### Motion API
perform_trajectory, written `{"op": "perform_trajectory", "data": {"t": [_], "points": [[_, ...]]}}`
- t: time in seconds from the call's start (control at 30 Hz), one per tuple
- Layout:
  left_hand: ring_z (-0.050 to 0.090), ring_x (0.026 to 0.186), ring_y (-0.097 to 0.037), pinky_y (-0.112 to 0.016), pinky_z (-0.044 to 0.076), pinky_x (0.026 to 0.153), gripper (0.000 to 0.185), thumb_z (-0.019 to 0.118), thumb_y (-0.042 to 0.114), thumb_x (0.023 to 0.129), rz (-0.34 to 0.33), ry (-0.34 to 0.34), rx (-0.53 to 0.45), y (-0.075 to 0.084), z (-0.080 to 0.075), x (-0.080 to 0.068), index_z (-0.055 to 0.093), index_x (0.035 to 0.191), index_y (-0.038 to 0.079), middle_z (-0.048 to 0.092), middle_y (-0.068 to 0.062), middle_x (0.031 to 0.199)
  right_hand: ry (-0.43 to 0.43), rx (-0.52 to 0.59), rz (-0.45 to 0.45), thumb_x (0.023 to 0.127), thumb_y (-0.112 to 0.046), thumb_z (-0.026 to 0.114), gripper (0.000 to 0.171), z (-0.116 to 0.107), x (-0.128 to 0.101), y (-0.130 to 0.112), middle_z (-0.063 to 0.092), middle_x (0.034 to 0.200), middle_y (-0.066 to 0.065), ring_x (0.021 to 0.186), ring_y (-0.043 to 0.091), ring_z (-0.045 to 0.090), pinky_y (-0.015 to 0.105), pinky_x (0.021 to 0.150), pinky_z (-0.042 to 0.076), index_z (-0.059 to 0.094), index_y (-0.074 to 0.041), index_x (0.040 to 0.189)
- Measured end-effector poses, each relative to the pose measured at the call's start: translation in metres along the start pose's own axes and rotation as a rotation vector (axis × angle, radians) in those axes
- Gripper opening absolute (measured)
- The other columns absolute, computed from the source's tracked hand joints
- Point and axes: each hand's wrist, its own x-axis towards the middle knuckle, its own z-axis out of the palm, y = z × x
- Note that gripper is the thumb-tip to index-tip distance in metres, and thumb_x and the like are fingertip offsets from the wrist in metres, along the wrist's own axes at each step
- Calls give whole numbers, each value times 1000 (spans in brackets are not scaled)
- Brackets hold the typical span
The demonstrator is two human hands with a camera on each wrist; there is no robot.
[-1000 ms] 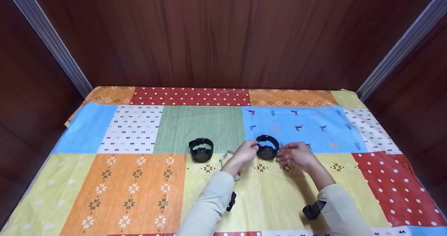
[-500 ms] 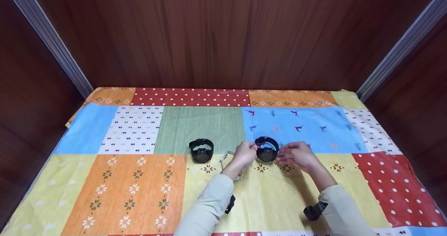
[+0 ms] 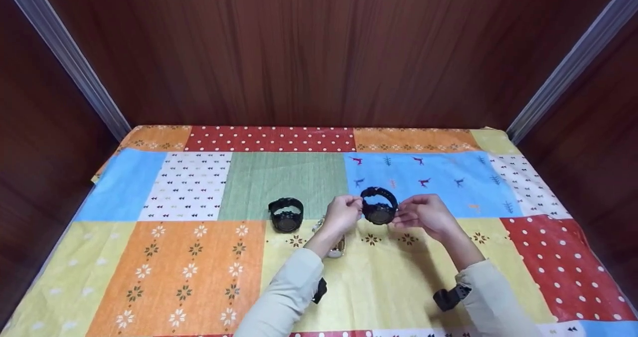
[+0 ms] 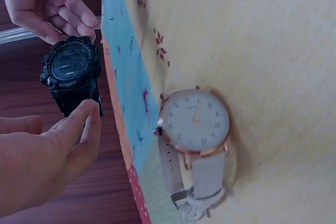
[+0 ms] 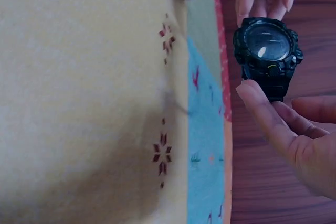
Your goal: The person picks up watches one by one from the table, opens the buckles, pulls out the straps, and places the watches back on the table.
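A black digital watch [image 3: 379, 213] with its strap closed in a loop is held up between both hands. In the left wrist view my left hand [image 4: 50, 156] pinches the strap below the watch's dark round face [image 4: 71, 62]. From the other side my right hand [image 3: 427, 217] grips the strap, thumb and fingertips on it in the right wrist view. My left hand [image 3: 344, 215] is over a watch with a pale strap [image 3: 338, 247], which it partly hides. The left wrist view shows that watch's white dial [image 4: 195, 120] and rose-gold case.
Another black watch [image 3: 286, 221], looped and standing with its face forward, is left of the hands. A patchwork cloth [image 3: 199, 272] covers the table. Dark wood-grain panels [image 3: 299, 53] rise behind and at both sides. Each wrist wears a small black camera [image 3: 448, 297].
The held black watch has risen a little and shifted slightly left, with both hands going along. More of the pale-strapped watch shows beside my left wrist. The other black watch stays put.
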Motion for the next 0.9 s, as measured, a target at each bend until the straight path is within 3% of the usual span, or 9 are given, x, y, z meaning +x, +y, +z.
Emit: {"op": "perform_trajectory", "data": {"t": [0.37,0.63,0.9], "points": [[57,77,-18,-26,52,72,16,53,2,90,-14,46,-196,4,-18,-6,61,101,-5,57,-12,86,-9,11,-23,91,8,42,17,16,3,-10,61,80,19,70,29,65,43,77,51,47,21,100],[57,74,-18,-26,53,70,11,55,3,89,3,88,-198,3,-28,-9,60,96,-5,55,-11,84,-7,21,-23,91,7,42,18,29,6,-13,59,79,16,69,26,65,43,76,51,47,21,102],[59,80,-22,-27,53,72,13,55,4,90,5,58,-204,5,-46,-17,58,98,-6,55,-14,91,-22,29,-27,90,7,44,19,42,5,-15,57,81,17,69,28,65,42,77,51,47,21,103]]}}
